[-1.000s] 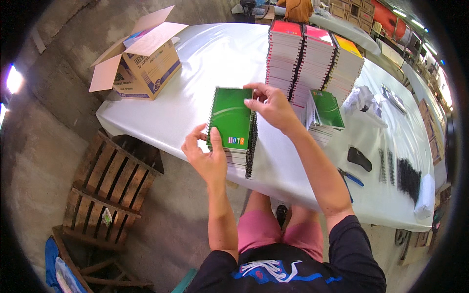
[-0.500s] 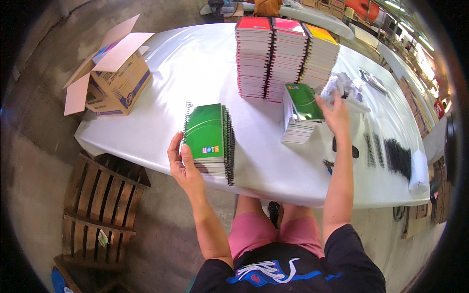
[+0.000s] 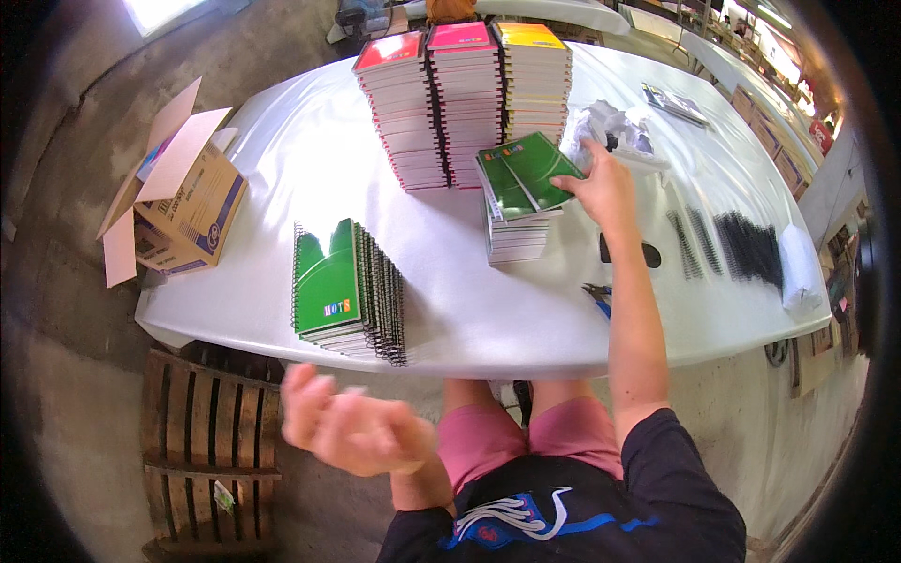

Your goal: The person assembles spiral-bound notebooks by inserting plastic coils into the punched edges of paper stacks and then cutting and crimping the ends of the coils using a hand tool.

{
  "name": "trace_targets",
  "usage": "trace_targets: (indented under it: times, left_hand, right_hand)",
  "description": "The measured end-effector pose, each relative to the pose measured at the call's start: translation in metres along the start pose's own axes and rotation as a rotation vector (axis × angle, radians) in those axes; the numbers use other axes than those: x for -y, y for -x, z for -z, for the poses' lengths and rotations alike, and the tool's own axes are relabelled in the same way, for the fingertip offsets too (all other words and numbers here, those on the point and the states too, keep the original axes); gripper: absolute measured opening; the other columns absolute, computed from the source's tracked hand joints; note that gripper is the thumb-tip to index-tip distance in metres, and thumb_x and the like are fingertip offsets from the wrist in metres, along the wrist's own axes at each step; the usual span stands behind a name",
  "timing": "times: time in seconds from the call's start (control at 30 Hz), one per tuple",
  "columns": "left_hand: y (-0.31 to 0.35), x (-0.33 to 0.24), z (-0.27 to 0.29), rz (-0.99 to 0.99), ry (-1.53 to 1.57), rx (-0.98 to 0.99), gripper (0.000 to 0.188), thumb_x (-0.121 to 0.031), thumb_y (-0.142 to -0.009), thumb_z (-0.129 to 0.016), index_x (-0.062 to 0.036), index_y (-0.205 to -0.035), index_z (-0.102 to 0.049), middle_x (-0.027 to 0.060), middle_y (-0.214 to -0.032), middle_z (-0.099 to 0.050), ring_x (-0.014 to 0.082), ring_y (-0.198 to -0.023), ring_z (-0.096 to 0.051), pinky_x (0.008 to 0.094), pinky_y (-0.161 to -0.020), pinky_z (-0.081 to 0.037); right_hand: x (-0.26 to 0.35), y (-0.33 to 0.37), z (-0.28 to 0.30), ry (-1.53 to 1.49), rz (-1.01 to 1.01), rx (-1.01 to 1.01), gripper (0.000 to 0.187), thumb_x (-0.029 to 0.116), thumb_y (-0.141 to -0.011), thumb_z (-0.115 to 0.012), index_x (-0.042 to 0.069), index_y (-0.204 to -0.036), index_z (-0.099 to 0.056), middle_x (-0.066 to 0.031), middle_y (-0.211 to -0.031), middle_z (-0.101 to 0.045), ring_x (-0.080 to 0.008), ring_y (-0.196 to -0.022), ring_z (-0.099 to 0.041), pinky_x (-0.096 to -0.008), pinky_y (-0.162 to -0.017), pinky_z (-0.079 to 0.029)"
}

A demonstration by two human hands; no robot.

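My right hand [image 3: 602, 188] pinches a green-covered booklet [image 3: 542, 169] by its right edge, thumb on the cover. It lies askew over another green cover atop a short stack of booklets [image 3: 518, 242]; no coil shows on these. Off the table's front edge, my left hand [image 3: 357, 422] hangs in the air, palm turned up and blurred by motion; I cannot make out anything in it. In front of it on the table, a leaning pile of green spiral-bound notebooks [image 3: 328, 281] has black coils fanned out along its right side.
Behind stand three tall stacks of notebooks, with red [image 3: 390, 52], pink [image 3: 460, 36] and yellow [image 3: 529, 36] covers. Crumpled white plastic [image 3: 615, 127], blue-handled pliers [image 3: 599, 298], loose black coils [image 3: 749, 247] and a white roll [image 3: 800, 267] lie right. An open carton [image 3: 192, 202] sits left.
My left hand has left the green notebook pile and drawn back toward me. My right hand has shifted the top booklet askew on its stack. The view has turned somewhat rightward.
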State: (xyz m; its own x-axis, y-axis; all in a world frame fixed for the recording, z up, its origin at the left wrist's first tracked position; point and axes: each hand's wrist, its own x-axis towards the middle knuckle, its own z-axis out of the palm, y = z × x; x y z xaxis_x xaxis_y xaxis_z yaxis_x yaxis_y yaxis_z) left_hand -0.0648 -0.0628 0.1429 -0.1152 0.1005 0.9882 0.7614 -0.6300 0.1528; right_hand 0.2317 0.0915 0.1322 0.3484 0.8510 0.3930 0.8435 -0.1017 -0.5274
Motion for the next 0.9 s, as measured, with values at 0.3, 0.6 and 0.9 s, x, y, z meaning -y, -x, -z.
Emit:
trace_targets:
  times: [0.3,0.6,0.9]
  left_hand:
    - [0.062,-0.07,-0.08,0.102,0.089,0.645,0.06,-0.033,-0.079,-0.068,-0.0059,-0.128,-0.049,0.0172,-0.13,-0.045,0.0368,-0.129,-0.036,0.0509,-0.108,-0.019]
    - [0.14,-0.052,-0.123,0.2,-0.001,0.726,0.054,-0.055,-0.057,-0.078,-0.0126,-0.082,-0.058,0.0054,-0.095,-0.051,0.0293,-0.111,-0.044,0.059,-0.097,-0.021]
    - [0.126,-0.06,-0.124,0.183,0.009,0.621,0.047,-0.045,-0.055,-0.082,-0.0128,-0.077,-0.055,0.0051,-0.094,-0.052,0.0292,-0.102,-0.046,0.0482,-0.087,-0.031]
  right_hand:
    - [0.0,0.126,0.021,-0.551,0.358,0.092,0.086,-0.001,-0.064,-0.076,0.016,-0.14,-0.038,-0.0073,-0.121,-0.06,-0.0173,-0.078,-0.063,-0.0319,-0.074,-0.052]
    - [-0.106,0.096,0.042,-0.618,-0.071,0.21,0.064,0.007,-0.07,-0.072,0.007,-0.13,-0.047,-0.0167,-0.126,-0.054,-0.0327,-0.113,-0.053,-0.0388,-0.098,-0.041]
    - [-0.273,0.034,0.057,0.515,-0.202,-0.131,0.067,-0.004,-0.075,-0.056,0.015,-0.137,-0.039,-0.0199,-0.084,-0.064,-0.0387,-0.081,-0.061,-0.0476,-0.071,-0.048]
